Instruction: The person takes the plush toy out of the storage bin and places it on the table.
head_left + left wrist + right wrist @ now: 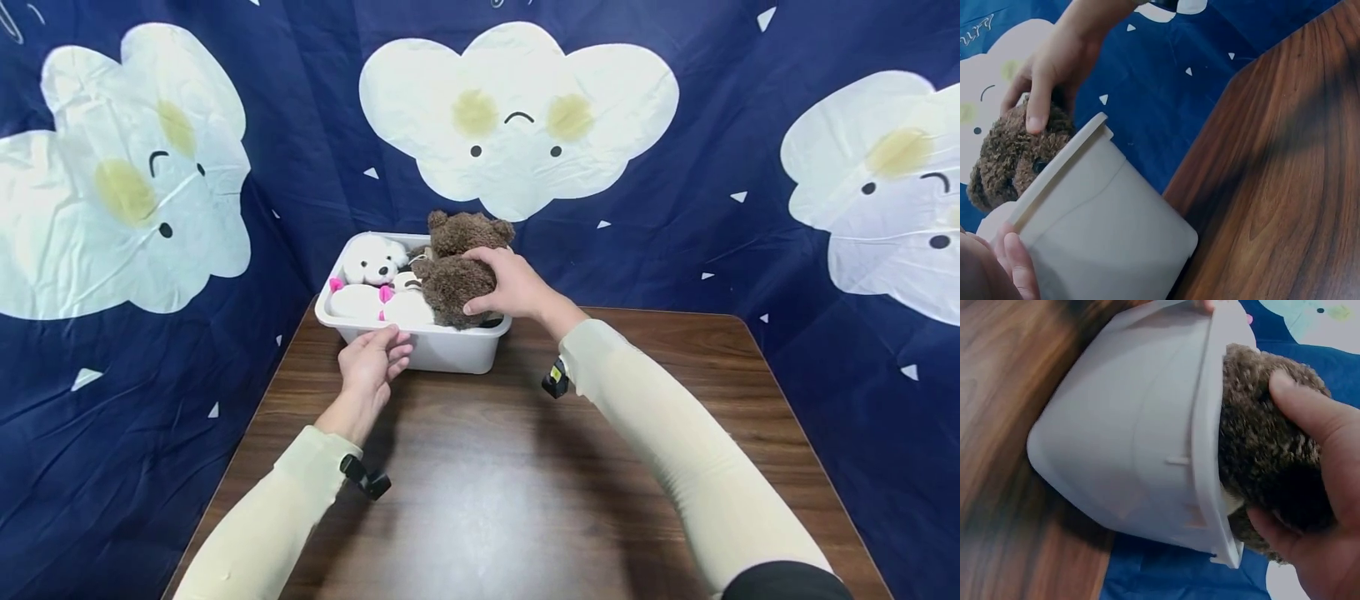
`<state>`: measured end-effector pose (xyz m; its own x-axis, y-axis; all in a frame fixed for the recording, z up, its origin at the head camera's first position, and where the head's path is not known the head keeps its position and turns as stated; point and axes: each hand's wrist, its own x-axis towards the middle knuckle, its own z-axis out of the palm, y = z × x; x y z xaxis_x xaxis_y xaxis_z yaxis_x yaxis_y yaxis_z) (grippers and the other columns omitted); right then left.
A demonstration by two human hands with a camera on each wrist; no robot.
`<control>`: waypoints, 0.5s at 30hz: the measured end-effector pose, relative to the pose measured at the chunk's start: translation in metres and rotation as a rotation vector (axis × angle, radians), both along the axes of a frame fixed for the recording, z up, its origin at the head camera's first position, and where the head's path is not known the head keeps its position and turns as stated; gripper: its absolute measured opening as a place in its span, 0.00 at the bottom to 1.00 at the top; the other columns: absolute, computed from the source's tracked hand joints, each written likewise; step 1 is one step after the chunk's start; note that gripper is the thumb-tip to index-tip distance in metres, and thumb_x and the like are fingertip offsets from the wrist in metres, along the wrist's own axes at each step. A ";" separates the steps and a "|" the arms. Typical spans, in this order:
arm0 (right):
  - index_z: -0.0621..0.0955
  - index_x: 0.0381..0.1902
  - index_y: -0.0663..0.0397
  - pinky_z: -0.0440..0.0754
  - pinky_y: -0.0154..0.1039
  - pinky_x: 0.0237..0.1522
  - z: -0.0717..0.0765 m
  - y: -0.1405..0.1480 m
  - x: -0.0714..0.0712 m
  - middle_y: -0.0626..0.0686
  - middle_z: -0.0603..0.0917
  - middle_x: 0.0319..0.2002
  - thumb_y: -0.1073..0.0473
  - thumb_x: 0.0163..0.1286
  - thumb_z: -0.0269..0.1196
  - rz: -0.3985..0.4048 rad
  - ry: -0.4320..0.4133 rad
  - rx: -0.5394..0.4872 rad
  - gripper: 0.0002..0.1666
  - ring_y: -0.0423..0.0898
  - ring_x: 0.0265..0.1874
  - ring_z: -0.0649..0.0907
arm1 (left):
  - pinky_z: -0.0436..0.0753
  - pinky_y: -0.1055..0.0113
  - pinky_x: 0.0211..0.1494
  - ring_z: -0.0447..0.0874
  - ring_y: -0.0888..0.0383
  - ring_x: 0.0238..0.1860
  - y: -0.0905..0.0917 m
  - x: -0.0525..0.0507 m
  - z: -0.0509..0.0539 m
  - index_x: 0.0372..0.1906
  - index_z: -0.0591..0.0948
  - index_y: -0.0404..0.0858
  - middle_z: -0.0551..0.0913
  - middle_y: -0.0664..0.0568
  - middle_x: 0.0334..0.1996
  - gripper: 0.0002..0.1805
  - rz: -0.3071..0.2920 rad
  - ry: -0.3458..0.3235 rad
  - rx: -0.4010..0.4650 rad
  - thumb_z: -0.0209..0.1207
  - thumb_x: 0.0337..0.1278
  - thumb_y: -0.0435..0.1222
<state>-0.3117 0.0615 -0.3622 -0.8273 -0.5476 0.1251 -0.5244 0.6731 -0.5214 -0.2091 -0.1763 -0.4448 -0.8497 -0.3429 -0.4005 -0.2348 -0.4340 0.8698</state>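
A light grey plastic bin (457, 352) stands at the back left of the table. My right hand (517, 283) grips a brown plush toy (453, 292) at the bin's front right corner, thumb on its near side, as the right wrist view confirms with the fur (1260, 425) bulging over the rim. Behind it sits another brown plush with round ears (465, 233). My left hand (367, 362) holds the front rim, its fingers (1019, 262) bent against the outer wall in the left wrist view. A white plush dog (375, 259) lies at the bin's back left.
White plush toys (356, 302) with pink parts fill the bin's front left. The brown wooden table (480, 500) extends towards me and to the right. A blue cloth (300, 167) with white clouds hangs behind and on both sides.
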 end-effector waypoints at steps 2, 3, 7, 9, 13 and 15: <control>0.73 0.71 0.44 0.74 0.51 0.70 -0.002 -0.001 0.002 0.50 0.77 0.69 0.49 0.60 0.77 -0.023 -0.002 -0.048 0.43 0.52 0.64 0.78 | 0.86 0.74 0.26 0.88 0.64 0.24 0.003 0.002 0.000 0.45 0.79 0.38 0.91 0.55 0.27 0.07 0.023 0.010 -0.003 0.63 0.69 0.36; 0.73 0.70 0.45 0.77 0.50 0.66 -0.003 -0.001 0.003 0.50 0.78 0.68 0.51 0.62 0.75 -0.038 -0.003 -0.074 0.40 0.52 0.55 0.81 | 0.87 0.74 0.26 0.88 0.64 0.24 0.004 0.004 0.000 0.45 0.79 0.38 0.91 0.55 0.27 0.07 0.032 0.014 -0.004 0.62 0.70 0.36; 0.76 0.68 0.45 0.80 0.47 0.49 -0.002 -0.002 0.006 0.50 0.82 0.63 0.57 0.66 0.72 -0.083 -0.001 -0.128 0.33 0.51 0.24 0.75 | 0.88 0.73 0.26 0.89 0.63 0.24 0.010 0.008 0.001 0.45 0.78 0.37 0.90 0.54 0.26 0.06 0.056 0.027 -0.005 0.62 0.70 0.35; 0.77 0.67 0.44 0.80 0.46 0.49 0.001 -0.001 0.007 0.50 0.82 0.63 0.57 0.66 0.72 -0.093 0.006 -0.143 0.32 0.51 0.23 0.74 | 0.89 0.71 0.28 0.90 0.62 0.26 0.011 0.010 0.001 0.45 0.78 0.36 0.90 0.54 0.26 0.06 0.056 0.033 -0.004 0.62 0.69 0.34; 0.80 0.66 0.45 0.80 0.46 0.60 0.012 0.006 0.006 0.49 0.82 0.65 0.57 0.64 0.73 -0.089 0.044 -0.171 0.31 0.49 0.46 0.84 | 0.91 0.65 0.37 0.92 0.59 0.31 0.013 0.009 0.000 0.45 0.79 0.35 0.91 0.52 0.28 0.07 0.047 0.059 0.003 0.63 0.69 0.33; 0.80 0.65 0.45 0.79 0.48 0.64 0.019 0.011 0.005 0.50 0.82 0.65 0.56 0.64 0.74 -0.085 0.056 -0.186 0.31 0.48 0.57 0.82 | 0.91 0.63 0.42 0.93 0.58 0.34 0.013 0.008 0.000 0.45 0.79 0.35 0.91 0.51 0.29 0.07 0.039 0.068 0.003 0.63 0.68 0.33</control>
